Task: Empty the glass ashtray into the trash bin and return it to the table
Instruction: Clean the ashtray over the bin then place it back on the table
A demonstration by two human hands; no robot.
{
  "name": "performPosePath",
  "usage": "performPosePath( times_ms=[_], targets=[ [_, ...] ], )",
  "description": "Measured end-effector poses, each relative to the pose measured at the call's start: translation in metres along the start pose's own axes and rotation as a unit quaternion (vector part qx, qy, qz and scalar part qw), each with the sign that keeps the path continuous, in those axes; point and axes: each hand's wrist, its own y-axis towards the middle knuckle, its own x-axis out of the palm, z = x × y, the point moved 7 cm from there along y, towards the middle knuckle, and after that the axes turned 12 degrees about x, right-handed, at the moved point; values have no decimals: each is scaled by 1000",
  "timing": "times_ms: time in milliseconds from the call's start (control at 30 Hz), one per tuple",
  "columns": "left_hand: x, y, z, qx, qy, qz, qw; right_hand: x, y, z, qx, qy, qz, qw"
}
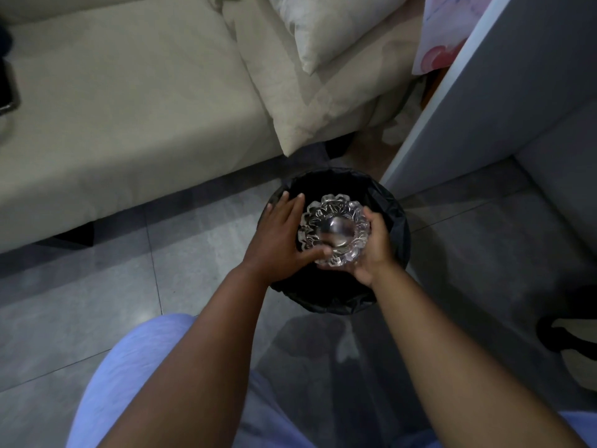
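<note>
On grey tile floor (pixel 106 305) | trash bin (pixel 392 221) beside sofa (pixel 129 124)

1 glass ashtray (pixel 334 232), 1 black-lined trash bin (pixel 395 218), 2 hands – left hand (pixel 279 236) & right hand (pixel 374 245), 2 bare forearms, 1 beige sofa (pixel 113 108), 2 cushions – 1 beige cushion (pixel 310 92), 1 white pillow (pixel 336 24), 1 black-strapped sandal (pixel 571 337) at frame edge

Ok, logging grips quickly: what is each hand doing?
Left hand: open, flat against the ashtray.
Right hand: closed on the ashtray, over the bin.
</note>
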Motion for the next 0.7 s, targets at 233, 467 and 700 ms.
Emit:
performPosePath(
  times_ms=[233,467,700],
  targets=[
    [9,-1,9,-2,-51,-50,997,3,3,0,-19,28,-16,999],
    [8,1,5,-7,-63,-22,998,-6,-14,-24,-174,-163,139,961],
    [8,5,6,2,-50,-34,998,7,-41,-21,-227,-557,131,788]
  ],
)
